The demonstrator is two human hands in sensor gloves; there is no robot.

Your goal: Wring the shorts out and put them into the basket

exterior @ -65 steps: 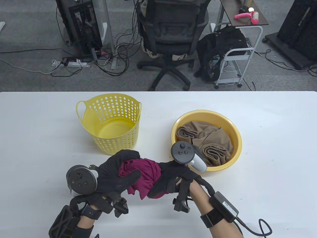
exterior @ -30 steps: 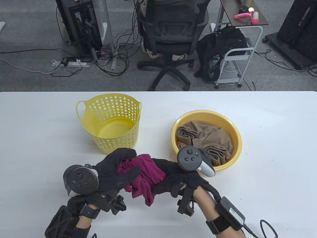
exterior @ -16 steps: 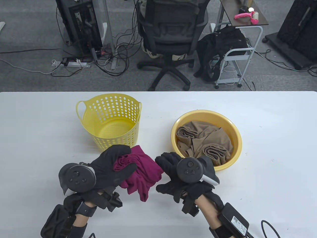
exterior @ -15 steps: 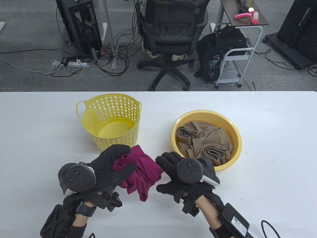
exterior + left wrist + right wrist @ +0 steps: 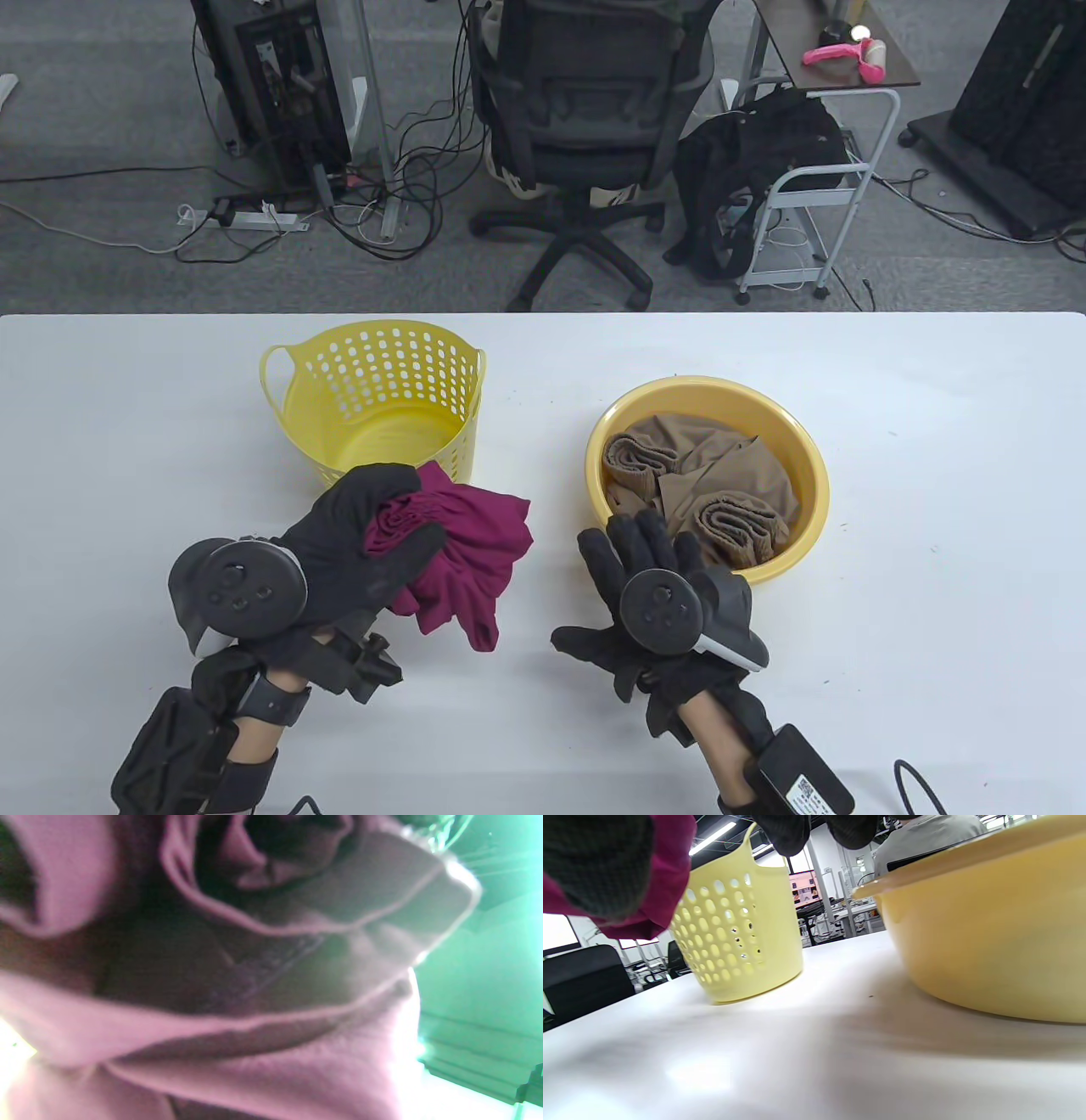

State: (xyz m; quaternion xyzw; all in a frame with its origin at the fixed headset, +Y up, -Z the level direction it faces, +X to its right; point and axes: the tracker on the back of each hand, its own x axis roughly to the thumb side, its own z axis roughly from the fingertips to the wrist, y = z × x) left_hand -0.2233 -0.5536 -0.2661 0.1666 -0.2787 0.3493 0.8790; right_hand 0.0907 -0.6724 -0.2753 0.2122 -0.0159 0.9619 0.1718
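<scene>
Magenta shorts (image 5: 467,543) bunch in the left hand (image 5: 356,543), gripped just before the basket (image 5: 382,407); the right hand (image 5: 645,586) hovers apart, fingers spread, empty.

- A round yellow plastic basin (image 5: 808,450) stands right of centre on the white tabletop (image 5: 933,526).
- Crumpled tan cloth (image 5: 704,475) lies inside the basin.
- A black office chair (image 5: 585,110) stands beyond the tabletop's far edge.

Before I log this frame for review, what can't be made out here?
- Left hand fingertips: table view, wrapped in the shorts.
- Shorts in left wrist view: blurred, filling the frame.
- Bowl bottom: covered by brown cloth.
- Right hand palm: faces down, tracker on top.
</scene>
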